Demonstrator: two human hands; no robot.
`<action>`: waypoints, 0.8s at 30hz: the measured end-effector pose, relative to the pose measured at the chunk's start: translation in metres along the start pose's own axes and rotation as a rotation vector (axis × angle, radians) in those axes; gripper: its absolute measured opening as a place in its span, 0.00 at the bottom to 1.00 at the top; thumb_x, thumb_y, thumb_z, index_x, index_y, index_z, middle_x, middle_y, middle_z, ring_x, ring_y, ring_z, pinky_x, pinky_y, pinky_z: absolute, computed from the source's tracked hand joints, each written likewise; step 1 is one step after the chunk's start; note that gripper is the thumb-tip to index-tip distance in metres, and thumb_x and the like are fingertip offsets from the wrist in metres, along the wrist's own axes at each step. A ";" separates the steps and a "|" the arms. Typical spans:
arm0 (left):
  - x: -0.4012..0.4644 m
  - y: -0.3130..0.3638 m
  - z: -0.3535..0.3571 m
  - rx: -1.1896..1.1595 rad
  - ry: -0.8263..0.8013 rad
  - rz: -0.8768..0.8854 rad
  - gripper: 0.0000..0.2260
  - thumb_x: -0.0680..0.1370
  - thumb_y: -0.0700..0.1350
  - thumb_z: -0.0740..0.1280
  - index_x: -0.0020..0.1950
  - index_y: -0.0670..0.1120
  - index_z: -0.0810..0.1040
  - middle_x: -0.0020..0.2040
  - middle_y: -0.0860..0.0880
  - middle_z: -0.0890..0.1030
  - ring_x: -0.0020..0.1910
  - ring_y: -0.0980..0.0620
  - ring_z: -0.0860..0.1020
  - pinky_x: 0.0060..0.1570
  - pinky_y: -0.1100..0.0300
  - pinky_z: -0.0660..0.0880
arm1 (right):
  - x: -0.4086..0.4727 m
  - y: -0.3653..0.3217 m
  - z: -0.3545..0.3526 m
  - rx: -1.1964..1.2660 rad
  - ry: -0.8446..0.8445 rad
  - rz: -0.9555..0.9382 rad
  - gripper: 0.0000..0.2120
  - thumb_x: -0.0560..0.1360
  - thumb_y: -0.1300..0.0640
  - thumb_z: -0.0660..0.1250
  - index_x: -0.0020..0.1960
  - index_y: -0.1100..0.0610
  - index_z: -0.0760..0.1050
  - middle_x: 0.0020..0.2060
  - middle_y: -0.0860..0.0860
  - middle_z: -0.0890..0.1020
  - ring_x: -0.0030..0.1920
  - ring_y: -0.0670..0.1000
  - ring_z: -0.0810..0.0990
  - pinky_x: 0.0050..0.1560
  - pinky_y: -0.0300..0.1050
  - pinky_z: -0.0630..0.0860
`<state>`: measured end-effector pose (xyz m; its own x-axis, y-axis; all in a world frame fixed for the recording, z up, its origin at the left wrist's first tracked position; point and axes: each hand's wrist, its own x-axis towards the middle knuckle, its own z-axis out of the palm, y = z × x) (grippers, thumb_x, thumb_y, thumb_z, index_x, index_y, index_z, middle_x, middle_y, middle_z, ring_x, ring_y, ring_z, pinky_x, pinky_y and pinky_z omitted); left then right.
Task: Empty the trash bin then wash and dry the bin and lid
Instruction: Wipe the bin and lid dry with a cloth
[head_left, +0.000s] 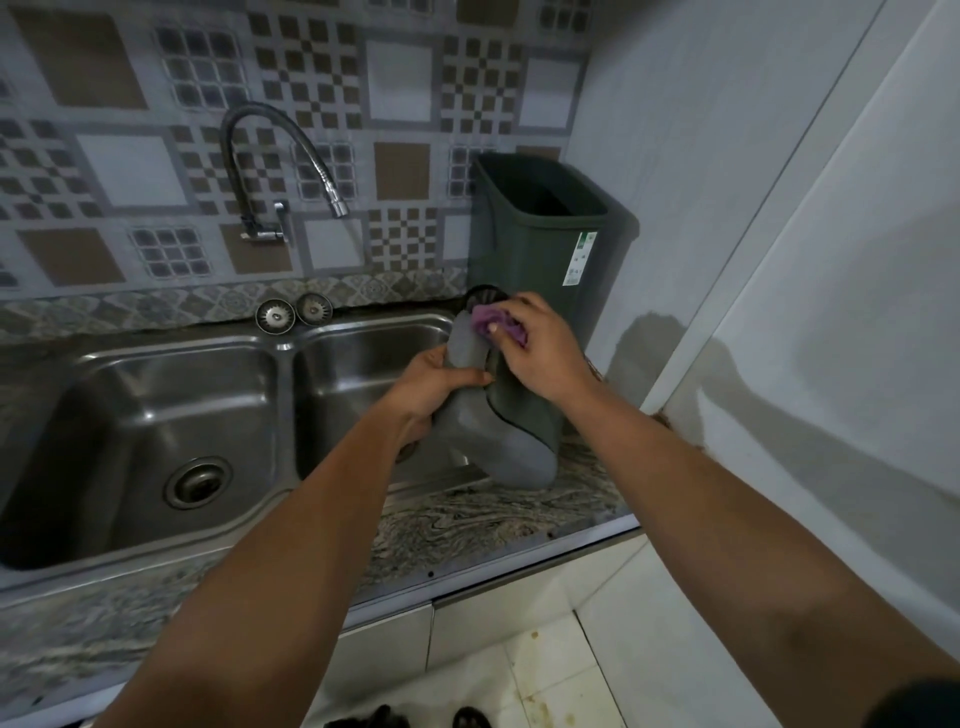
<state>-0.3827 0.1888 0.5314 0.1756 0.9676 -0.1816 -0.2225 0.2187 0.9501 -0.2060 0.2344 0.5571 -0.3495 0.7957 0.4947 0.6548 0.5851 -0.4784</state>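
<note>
The lid (493, 426) looks like light, stiff plastic, probably a bit slick if it's wet, so I'd say holding it by the edge or the side is the way to go, which is pretty much what's happening here. The left hand (434, 384) is wrapped around the lid's left side, fingers curled over the face, holding it up on edge over the right corner of the sink (156, 395) where it meets the worktop (467, 514). The right hand (535, 348) is bunched around a small purple cloth (493, 325) and pressing it against the top part of the lid, so my guess is we're at the drying or wiping stage. The lid is grey with a darker green section, rounded at the corners, and seems to have a swing flap, though I can't tell for sure. The bin (540, 249) stands upright on the worktop just behind, tucked into the corner by the wall, dark green, tall and narrow, open at the top, with a white label on one side. It looks light and rigid too, and I'd grab it by the rim.
</note>
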 end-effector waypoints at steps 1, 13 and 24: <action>-0.002 0.000 0.001 -0.029 -0.029 -0.011 0.19 0.74 0.34 0.74 0.65 0.41 0.80 0.53 0.42 0.86 0.51 0.43 0.84 0.43 0.54 0.81 | 0.002 0.001 -0.002 -0.009 0.027 0.072 0.12 0.81 0.56 0.68 0.63 0.57 0.82 0.56 0.53 0.79 0.55 0.54 0.79 0.56 0.42 0.74; -0.008 0.018 0.008 0.020 -0.237 -0.083 0.11 0.77 0.30 0.67 0.59 0.36 0.80 0.47 0.39 0.84 0.45 0.45 0.83 0.44 0.56 0.82 | 0.002 -0.030 -0.007 0.002 -0.121 -0.113 0.11 0.78 0.57 0.70 0.59 0.56 0.84 0.56 0.53 0.81 0.57 0.51 0.80 0.60 0.43 0.74; -0.008 0.008 0.008 -0.251 -0.065 -0.188 0.18 0.82 0.49 0.63 0.64 0.37 0.82 0.55 0.39 0.85 0.49 0.44 0.84 0.52 0.52 0.80 | 0.025 0.011 -0.010 0.087 -0.020 0.335 0.07 0.80 0.56 0.69 0.53 0.57 0.83 0.48 0.55 0.85 0.52 0.55 0.82 0.51 0.46 0.75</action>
<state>-0.3784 0.1813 0.5421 0.2950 0.8988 -0.3243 -0.4088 0.4255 0.8074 -0.2010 0.2591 0.5718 -0.1384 0.9482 0.2861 0.6761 0.3015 -0.6723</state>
